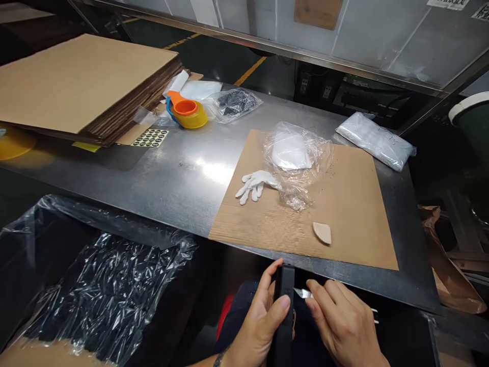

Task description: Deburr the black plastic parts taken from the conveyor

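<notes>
My left hand (263, 318) is closed around a long black plastic part (285, 311), held on end below the table's front edge. In my right hand (340, 318) I grip a small knife (303, 293); its pointed metal blade is at the right side of the black part. Whether the tip touches it I cannot tell. Just beyond my hands, a small tan wedge-shaped pad (322, 233) lies on a flat cardboard sheet (355, 204). A white glove (257, 184) and a crumpled clear plastic bag with white sheets (292, 150) rest on the same cardboard.
On the metal table (171, 183) are an orange and yellow tape dispenser (187, 112), a sheet of round stickers (150, 137), a stack of cardboard (84, 86) and a wrapped white packet (374, 140). A plastic-lined bin (103, 285) with black wrapped contents stands at the lower left.
</notes>
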`<state>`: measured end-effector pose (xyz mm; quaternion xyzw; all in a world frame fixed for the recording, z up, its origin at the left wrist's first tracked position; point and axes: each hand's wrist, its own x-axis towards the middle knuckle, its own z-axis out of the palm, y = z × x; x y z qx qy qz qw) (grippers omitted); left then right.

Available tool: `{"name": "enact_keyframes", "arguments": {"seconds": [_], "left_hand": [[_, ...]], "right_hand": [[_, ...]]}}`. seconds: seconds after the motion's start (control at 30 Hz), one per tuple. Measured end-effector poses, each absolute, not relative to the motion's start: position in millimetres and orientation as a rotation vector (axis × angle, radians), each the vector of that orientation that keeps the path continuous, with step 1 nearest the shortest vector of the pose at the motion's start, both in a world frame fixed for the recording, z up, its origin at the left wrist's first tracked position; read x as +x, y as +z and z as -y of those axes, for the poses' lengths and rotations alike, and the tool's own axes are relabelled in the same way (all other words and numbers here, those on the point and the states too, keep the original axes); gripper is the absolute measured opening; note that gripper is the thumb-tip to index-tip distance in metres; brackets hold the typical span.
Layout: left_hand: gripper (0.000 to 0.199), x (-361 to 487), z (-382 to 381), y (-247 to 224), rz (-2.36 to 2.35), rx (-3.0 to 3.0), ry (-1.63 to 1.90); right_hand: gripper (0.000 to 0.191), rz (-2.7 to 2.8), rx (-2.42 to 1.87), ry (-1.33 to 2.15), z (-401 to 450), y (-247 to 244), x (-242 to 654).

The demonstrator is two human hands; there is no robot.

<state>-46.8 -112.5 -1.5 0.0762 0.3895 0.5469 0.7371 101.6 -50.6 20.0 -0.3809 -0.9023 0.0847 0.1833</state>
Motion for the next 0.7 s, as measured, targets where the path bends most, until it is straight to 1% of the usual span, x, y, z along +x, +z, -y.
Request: {"name": "enact_keyframes", "arguments": {"seconds": [0.2, 0.57, 0.7], "left_hand": [[0.06, -46.5, 111.7, 1.1, -0.873, 0.169, 1.223], [0.065, -47.3, 112.1, 4.4, -0.9, 0.124, 1.178], [0.063, -47.7, 110.5, 6.1, -0.891, 0.142, 1.172]], "right_hand": [[0.027, 2.561, -1.068, 0.238, 50.2, 19.7, 102.6], [0.027, 2.547, -1.077, 0.23, 48.0, 14.9, 103.9], [0.025, 2.494, -1.103, 0.236, 46.0, 14.9, 105.2]]}}
